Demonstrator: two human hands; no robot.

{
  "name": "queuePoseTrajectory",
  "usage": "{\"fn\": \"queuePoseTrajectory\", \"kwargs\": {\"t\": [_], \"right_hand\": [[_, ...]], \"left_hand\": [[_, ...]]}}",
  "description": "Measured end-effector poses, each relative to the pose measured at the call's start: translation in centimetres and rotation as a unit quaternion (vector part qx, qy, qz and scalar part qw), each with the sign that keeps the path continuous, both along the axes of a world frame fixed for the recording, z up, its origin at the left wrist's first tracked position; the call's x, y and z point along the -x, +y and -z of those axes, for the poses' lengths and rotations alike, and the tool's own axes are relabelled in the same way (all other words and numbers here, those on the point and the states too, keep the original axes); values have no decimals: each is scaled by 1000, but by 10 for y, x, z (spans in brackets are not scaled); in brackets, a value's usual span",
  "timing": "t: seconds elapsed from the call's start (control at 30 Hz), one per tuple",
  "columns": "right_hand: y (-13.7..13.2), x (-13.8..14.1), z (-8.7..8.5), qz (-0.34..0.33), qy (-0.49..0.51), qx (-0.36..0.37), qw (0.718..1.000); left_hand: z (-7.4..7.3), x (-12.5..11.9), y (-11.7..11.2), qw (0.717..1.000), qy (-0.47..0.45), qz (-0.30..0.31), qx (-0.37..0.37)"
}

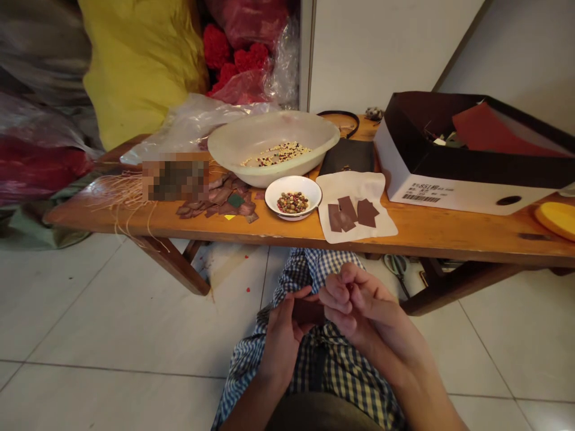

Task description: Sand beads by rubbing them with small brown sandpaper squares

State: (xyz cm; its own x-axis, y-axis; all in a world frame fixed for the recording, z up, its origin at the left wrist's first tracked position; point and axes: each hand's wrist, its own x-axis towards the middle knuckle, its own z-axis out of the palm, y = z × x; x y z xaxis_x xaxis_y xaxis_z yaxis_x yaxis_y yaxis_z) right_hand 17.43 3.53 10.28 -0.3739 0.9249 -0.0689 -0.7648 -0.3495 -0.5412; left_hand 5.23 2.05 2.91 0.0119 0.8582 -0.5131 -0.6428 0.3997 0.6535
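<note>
Above the checked cloth over my lap, my left hand [282,338] is closed on a flat dark brown piece [308,312], which looks like leather or stiff paper. Close beside it, my right hand [375,311] pinches a small dark red bead [350,288] between thumb and fingertips, raised slightly above the brown piece. Similar brown pieces [345,214] lie on a white sheet [332,234] at the bench's front edge. Left of that sheet, a small white bowl [271,202] holds mixed coloured beads [291,202].
The wooden bench [422,234] runs across in front of me. On it are a large pale basin [269,127] with beads, a brown scrap pile [224,197], thin strands [114,188], a black-and-white box [431,185] and a yellow lid [559,218]. Scissors [396,266] show below.
</note>
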Motion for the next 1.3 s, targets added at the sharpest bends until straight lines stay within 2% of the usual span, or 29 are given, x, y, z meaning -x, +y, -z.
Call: {"fn": "queuePoseTrajectory", "kwargs": {"t": [0.23, 0.53, 0.8, 0.9, 1.0, 1.07, 1.1, 1.2, 1.3], "right_hand": [[0, -3, 1, -6, -4, 9, 1000], [-1, -1, 3, 40, -34, -28, 998], [-2, -1, 2, 33, -38, -25, 998], [-3, -1, 3, 46, -60, -38, 996], [-3, -4, 6, 86, -125, -74, 986], [-3, -8, 9, 128, -215, -110, 962], [-3, -11, 11, 150, -275, -131, 940], [-2, -18, 13, 205, -464, -205, 837], [-4, -17, 14, 218, -584, -287, 727]], "left_hand": [[1, 0, -1, 1000, -6, 10, -9], [1, 0, -3, 1000, -9, 14, -22], [0, 0, -3, 1000, 0, 21, -23], [-3, 0, -2, 999, -3, 21, -27], [-9, 1, -2, 999, -15, 18, -31], [-15, 1, -1, 999, -19, 20, -33], [-19, 2, 0, 999, -18, 23, -33], [-27, 1, 3, 999, -1, 26, -45], [-29, 0, 4, 996, 15, 23, -80]]}}
